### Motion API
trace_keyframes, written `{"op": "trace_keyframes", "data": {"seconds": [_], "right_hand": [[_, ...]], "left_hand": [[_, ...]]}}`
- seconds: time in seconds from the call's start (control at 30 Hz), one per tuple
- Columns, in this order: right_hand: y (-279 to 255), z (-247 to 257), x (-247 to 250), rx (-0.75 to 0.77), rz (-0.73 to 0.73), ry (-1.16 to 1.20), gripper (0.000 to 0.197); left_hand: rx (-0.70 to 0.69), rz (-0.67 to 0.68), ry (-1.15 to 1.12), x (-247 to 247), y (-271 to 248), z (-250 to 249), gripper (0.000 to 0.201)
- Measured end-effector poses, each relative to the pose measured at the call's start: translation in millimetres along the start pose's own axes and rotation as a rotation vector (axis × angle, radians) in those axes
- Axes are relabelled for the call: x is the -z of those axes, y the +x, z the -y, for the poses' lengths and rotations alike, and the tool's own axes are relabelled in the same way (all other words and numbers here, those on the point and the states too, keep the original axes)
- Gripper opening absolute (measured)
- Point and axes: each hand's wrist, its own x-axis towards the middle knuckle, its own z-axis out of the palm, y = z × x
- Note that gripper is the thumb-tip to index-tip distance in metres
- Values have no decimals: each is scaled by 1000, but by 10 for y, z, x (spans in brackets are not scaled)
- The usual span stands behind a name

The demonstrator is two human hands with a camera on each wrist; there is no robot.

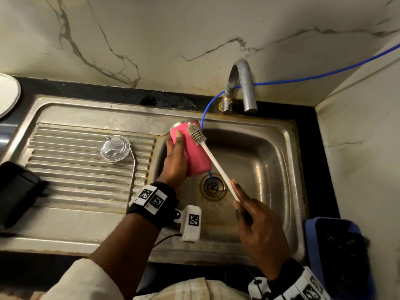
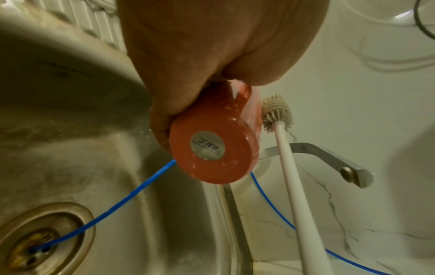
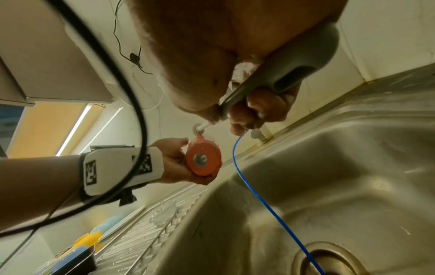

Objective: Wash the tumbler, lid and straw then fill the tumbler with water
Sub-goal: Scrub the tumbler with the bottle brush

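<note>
My left hand (image 1: 176, 155) grips the pink tumbler (image 1: 194, 148) tilted over the sink basin (image 1: 259, 161), its steel rim pointing toward the back wall. The tumbler's base (image 2: 213, 148) with a round silver disc faces the left wrist camera. My right hand (image 1: 257, 230) holds the grey handle (image 3: 287, 74) of a long white bottle brush (image 1: 216, 163). The grey bristle head (image 1: 196, 134) lies against the tumbler's outer side near the rim. The clear lid (image 1: 114, 148) lies on the ribbed drainboard (image 1: 65, 169), with the bent metal straw (image 1: 134, 167) beside it.
A steel tap (image 1: 240, 87) stands at the back of the sink. A thin blue tube (image 1: 324, 74) runs past it down into the drain (image 1: 213, 187). A black object (image 1: 15, 191) sits at the left, a blue basket (image 1: 337, 254) at the right.
</note>
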Motion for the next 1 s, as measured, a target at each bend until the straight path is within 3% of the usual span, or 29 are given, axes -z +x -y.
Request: {"op": "trace_keyframes", "data": {"seconds": [0.23, 0.37, 0.53, 0.6, 0.67, 0.83, 1.0], "right_hand": [[240, 4, -22, 8, -26, 37, 61], [56, -35, 10, 20, 7, 37, 64], [27, -36, 14, -13, -15, 55, 60], [143, 15, -6, -23, -51, 63, 55], [217, 37, -6, -34, -59, 75, 55], [24, 31, 46, 7, 13, 73, 57], [3, 17, 69, -1, -25, 76, 58]], "left_hand": [[-47, 91, 22, -49, 41, -83, 71], [-49, 59, -63, 14, 57, -150, 79], [-28, 116, -55, 70, 78, -59, 64], [-7, 161, -63, 5, 33, -26, 42], [23, 172, -111, -46, 17, -10, 33], [14, 128, -201, -44, 35, -115, 39], [-57, 167, -108, -8, 26, -57, 68]]}}
